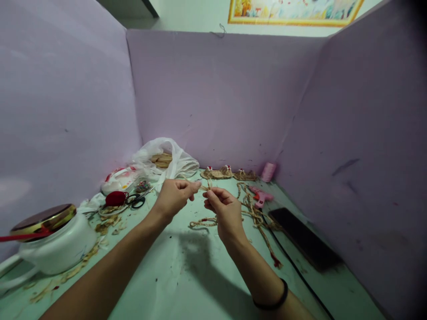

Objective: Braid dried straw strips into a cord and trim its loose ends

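Thin tan straw strands (206, 187) stretch between my two hands above the middle of the table. My left hand (176, 196) pinches their left end between thumb and fingers. Closed around the strands at their right end is my right hand (225, 206), its thumb pressed to the index finger. Below and behind the right hand, a braided straw cord (203, 222) with red bits lies on the green table (160, 275). More braided cords (256, 215) lie to the right of that hand.
A white pot (60, 249), scissors (137, 201) and red ball (115, 198) are left. Behind are a plastic bag (182, 162) and woven pieces (222, 173). A pink glue gun (260, 196), pink spool (268, 172) and black phone (303, 238) sit right. Lilac panels (216, 102) surround the table.
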{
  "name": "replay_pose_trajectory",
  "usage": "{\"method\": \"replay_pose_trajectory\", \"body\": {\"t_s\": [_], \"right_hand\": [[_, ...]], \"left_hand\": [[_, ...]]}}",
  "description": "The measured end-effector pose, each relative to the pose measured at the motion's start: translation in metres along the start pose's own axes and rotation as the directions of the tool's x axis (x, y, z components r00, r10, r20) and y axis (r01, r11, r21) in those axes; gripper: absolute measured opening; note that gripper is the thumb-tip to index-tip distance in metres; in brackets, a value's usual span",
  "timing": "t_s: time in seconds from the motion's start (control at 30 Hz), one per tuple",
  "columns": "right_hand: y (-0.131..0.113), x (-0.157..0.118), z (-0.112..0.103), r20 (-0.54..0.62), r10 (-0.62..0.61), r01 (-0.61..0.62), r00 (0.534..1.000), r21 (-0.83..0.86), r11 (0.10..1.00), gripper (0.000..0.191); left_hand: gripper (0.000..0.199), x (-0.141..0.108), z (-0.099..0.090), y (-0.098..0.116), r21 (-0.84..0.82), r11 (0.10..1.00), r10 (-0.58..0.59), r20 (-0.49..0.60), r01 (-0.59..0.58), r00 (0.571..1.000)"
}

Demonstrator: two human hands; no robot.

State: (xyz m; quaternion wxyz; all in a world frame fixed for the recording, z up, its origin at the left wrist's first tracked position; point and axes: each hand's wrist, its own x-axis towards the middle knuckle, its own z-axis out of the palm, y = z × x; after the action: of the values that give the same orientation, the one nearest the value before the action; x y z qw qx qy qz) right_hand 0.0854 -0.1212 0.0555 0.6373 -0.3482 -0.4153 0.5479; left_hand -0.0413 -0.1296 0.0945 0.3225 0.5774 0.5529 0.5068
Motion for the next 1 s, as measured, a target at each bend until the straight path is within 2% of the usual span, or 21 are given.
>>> {"method": "replay_pose_trajectory", "body": {"t_s": [0.13, 0.23, 0.4, 0.5, 0.63, 0.7, 0.77, 0.83, 0.87, 0.93, 1.0], "right_hand": [[0.001, -0.003, 0.002, 0.075, 0.052, -0.049, 0.996, -0.039, 0.998, 0.023], [0.0, -0.004, 0.002, 0.115, 0.096, -0.082, 0.989, -0.117, 0.99, 0.024], [-0.003, -0.006, 0.004, 0.052, 0.1, -0.095, 0.994, -0.094, 0.991, 0.019], [-0.002, -0.008, 0.006, 0.037, 0.11, -0.106, 0.993, -0.098, 0.99, 0.019], [0.001, -0.008, 0.005, 0.083, 0.103, -0.09, 0.991, -0.144, 0.986, 0.023], [0.001, -0.004, 0.002, 0.109, 0.115, -0.101, 0.987, -0.129, 0.986, 0.024], [-0.001, 0.002, -0.003, 0.129, 0.154, -0.146, 0.98, -0.068, 0.987, 0.025], [-0.005, 0.008, -0.008, 0.157, 0.189, -0.192, 0.969, 0.002, 0.981, 0.026], [-0.007, 0.01, -0.01, 0.181, 0.195, -0.203, 0.964, 0.025, 0.979, 0.026], [-0.009, 0.012, -0.012, 0.248, 0.192, -0.208, 0.95, 0.039, 0.977, 0.026], [-0.009, 0.01, -0.011, 0.301, 0.198, -0.213, 0.933, 0.017, 0.977, 0.024]], "left_hand": [[0.026, 0.0, 0.006, -0.004, -0.069, 0.998, -0.003, -0.016, 0.002, 1.0], [0.024, 0.0, 0.006, -0.005, 0.009, 0.998, 0.069, -0.05, -0.069, 0.996], [0.025, -0.003, 0.009, -0.004, 0.233, 0.953, 0.223, -0.102, -0.195, 0.97], [0.027, -0.004, 0.011, -0.003, 0.242, 0.951, 0.234, -0.15, -0.194, 0.961], [0.029, 0.0, 0.008, -0.008, 0.221, 0.958, 0.229, -0.196, -0.184, 0.953], [0.03, 0.005, 0.002, -0.012, 0.162, 0.974, 0.18, -0.128, -0.159, 0.975], [0.029, 0.011, -0.006, -0.017, 0.042, 0.996, 0.077, 0.045, -0.079, 0.996], [0.033, 0.016, -0.013, -0.02, -0.06, 0.998, -0.014, 0.198, 0.026, 0.98], [0.034, 0.018, -0.016, -0.021, -0.076, 0.995, -0.042, 0.231, 0.061, 0.972], [0.032, 0.017, -0.017, -0.02, -0.055, 0.997, -0.038, 0.264, 0.054, 0.964], [0.026, 0.013, -0.012, -0.016, -0.019, 0.999, 0.031, 0.339, -0.027, 0.94]]}}
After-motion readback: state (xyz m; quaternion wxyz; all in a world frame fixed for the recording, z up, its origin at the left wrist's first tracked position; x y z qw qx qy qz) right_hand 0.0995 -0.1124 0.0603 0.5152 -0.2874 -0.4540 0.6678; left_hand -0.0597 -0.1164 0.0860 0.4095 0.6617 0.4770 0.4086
